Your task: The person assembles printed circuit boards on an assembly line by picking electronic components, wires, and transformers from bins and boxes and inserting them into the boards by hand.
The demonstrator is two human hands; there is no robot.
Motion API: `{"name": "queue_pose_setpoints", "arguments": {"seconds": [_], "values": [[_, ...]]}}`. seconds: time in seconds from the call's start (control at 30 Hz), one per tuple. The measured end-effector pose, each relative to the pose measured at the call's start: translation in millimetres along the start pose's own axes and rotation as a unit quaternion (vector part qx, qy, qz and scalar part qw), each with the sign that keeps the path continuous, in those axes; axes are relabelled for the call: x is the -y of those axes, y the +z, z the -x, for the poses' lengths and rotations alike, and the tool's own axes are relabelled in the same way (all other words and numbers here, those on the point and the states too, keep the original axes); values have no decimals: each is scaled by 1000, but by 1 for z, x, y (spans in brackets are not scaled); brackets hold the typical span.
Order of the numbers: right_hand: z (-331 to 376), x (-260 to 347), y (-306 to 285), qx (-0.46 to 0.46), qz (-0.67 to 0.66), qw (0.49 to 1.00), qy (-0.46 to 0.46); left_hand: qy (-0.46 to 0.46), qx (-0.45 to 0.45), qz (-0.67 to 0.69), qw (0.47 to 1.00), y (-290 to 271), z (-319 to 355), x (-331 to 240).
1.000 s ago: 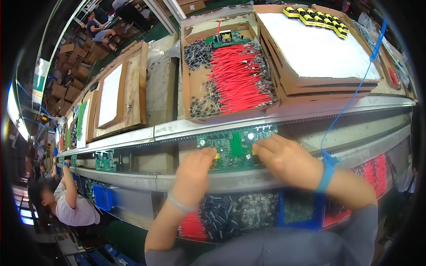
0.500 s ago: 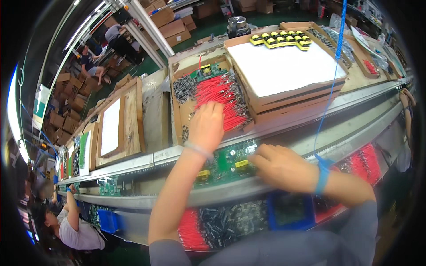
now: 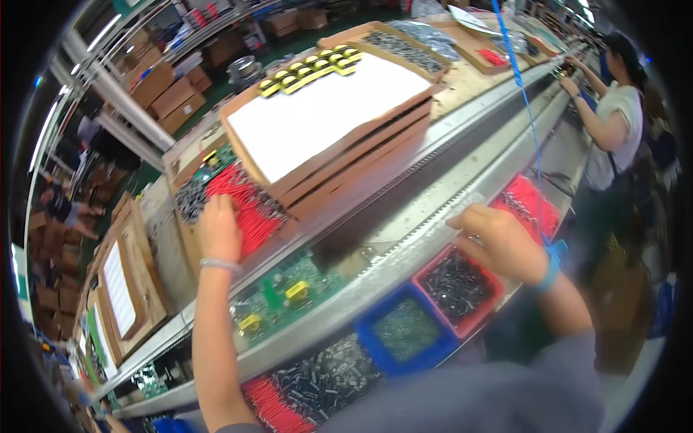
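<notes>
My left hand (image 3: 220,229) reaches into a cardboard box at the far side of the rail, its fingers curled down at a pile of red wire leads (image 3: 254,225). Whatever lies between those fingertips is hidden. My right hand (image 3: 498,242) is above the near rail, beside a red bin of dark small parts (image 3: 456,285), with thumb and fingers drawn together; anything in them is too small to make out. A blue strap (image 3: 554,261) with a coiled cord circles my right wrist. Between my arms, a green circuit board (image 3: 278,292) with yellow-topped components lies on the line.
A blue bin of thin metal pins (image 3: 404,328) stands near me, beside loose dark parts and red leads (image 3: 274,404). Stacked cardboard trays (image 3: 325,123) carry yellow-black components on white. More red leads (image 3: 528,206) lie at right. A co-worker (image 3: 613,123) works further along.
The view has swung right, showing a co-worker there and the red bin. My right hand has left the board and moved toward the near bins. My left hand remains at the red leads.
</notes>
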State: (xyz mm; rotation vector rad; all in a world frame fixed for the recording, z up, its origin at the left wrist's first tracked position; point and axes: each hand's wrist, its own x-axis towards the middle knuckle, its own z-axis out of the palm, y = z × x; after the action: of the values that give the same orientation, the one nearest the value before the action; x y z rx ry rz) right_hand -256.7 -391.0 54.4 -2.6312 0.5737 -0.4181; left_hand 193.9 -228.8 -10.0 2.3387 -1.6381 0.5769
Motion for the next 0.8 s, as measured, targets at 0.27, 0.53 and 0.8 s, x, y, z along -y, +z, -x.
{"name": "queue_pose_setpoints", "arguments": {"seconds": [0.27,0.53,0.8], "values": [[41,-70,-12,3,240,965,104,17,-1,70,997,-4,6,3],[54,-106,13,33,257,956,136,-5,-101,146,984,-34,6,-16],[55,-120,5,14,306,951,26,-310,30,561,766,-83,49,-55]]}}
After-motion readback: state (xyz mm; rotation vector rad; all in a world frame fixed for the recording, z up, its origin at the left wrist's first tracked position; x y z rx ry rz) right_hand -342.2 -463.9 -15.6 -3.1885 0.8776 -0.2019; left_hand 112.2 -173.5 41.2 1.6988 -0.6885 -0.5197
